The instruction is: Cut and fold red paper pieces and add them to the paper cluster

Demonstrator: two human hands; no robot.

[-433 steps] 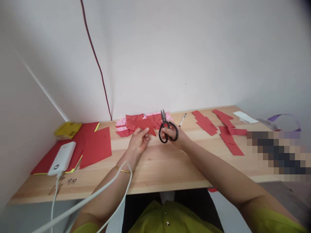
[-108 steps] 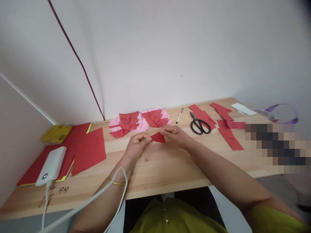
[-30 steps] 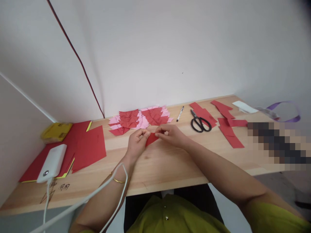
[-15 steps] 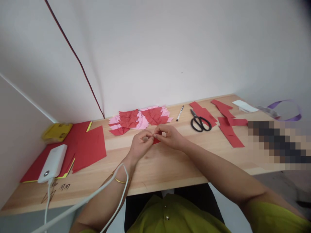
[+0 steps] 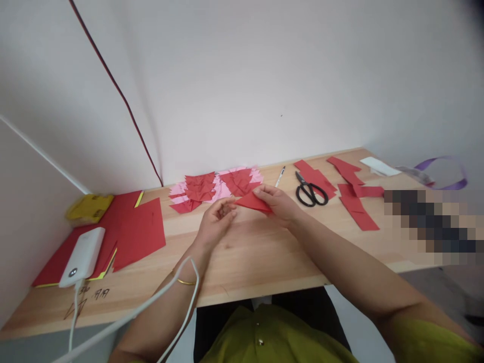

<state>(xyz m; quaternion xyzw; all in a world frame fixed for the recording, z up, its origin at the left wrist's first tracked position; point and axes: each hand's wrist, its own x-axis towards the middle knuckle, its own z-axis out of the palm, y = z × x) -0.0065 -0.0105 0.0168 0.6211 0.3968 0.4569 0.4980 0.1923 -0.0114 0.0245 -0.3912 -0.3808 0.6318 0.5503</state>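
A folded red piece of paper (image 5: 254,202), pointed at its left end, is pinched in my right hand (image 5: 279,205) above the wooden table. My left hand (image 5: 218,222) is just left of that point, thumb and forefinger apart and the other fingers curled; whether a fingertip touches the paper I cannot tell. Behind both hands lie folded red pieces (image 5: 199,187) in overlapping rows on top of pink ones (image 5: 222,187). To the right of my right hand, black-handled scissors (image 5: 310,192) rest partly on red paper strips (image 5: 316,177).
Large red sheets (image 5: 141,232), a white power bank (image 5: 83,254) with a cable and a yellow packet (image 5: 89,207) are at the left. A pen (image 5: 280,176) lies near the wall. More red strips (image 5: 357,209) and a white piece (image 5: 379,166) lie right. A blurred-out area borders the right edge.
Scissors held in my right hand in the oldest frame now lie on the table. Within the last half second my hands have parted, and the folded red paper has gone rightward with my right hand.
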